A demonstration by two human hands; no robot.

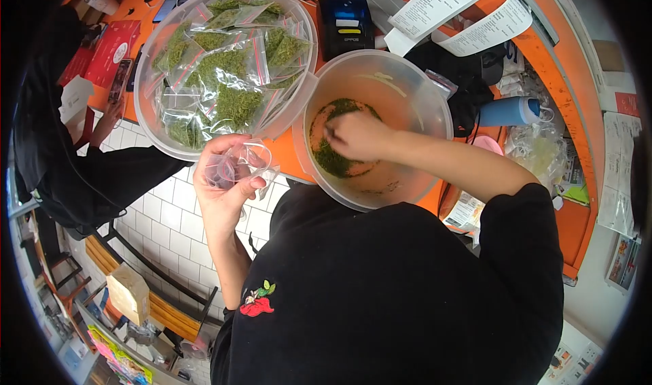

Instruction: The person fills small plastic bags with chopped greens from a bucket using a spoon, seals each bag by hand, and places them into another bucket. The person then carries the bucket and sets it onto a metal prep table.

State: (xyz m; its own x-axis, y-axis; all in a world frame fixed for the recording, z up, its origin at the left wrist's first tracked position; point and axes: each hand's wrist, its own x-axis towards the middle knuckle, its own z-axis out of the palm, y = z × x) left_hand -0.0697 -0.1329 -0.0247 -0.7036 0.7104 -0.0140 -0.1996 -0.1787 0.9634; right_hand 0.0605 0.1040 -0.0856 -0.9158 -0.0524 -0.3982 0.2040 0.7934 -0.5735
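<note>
My left hand [227,181] is closed around a small clear plastic zip bag [241,161], held up in front of the tubs. The bag looks empty, with its mouth spread. My right hand [360,137] reaches down into a translucent plastic tub [435,113], its fingers curled into chopped green herbs [333,161] at the bottom. Its fingertips are partly hidden and slightly blurred. Beside it, a second translucent tub [144,106] is piled with several filled zip bags [224,69] of the same green stuff.
Behind the tubs on the orange table [277,144] stand a black printer [344,28] and long printed receipts [441,8]. A blue bottle [506,112] and crumpled plastic bags [540,150] are at the right. Another person in black [102,174] sits at the left, near a phone [120,79].
</note>
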